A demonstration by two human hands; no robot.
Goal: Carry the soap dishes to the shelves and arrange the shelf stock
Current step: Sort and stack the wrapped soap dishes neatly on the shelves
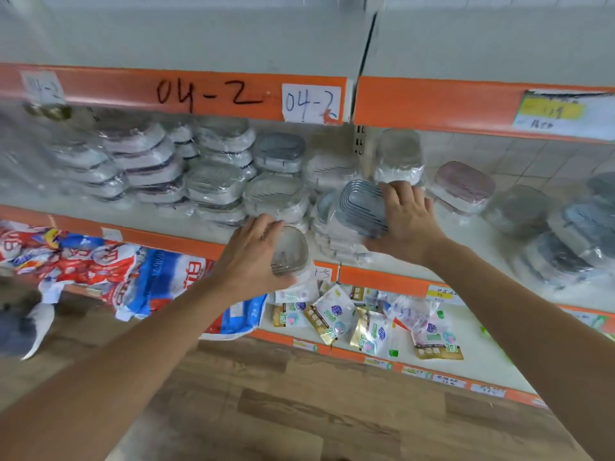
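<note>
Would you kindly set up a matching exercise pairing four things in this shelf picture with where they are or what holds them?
Things:
1. Grey wrapped soap dish tilted on its edge
2. Pale grey wrapped soap dish at the shelf's front edge
3. Pink-lidded wrapped soap dish
4. White paper label reading 04-2

Places:
A. On the upper orange shelf rail
B. Under the right hand
C. Gripped by the left hand
D. Lying on the shelf, right of both hands

Pairs: 1-B, 2-C, 3-D, 4-A
</note>
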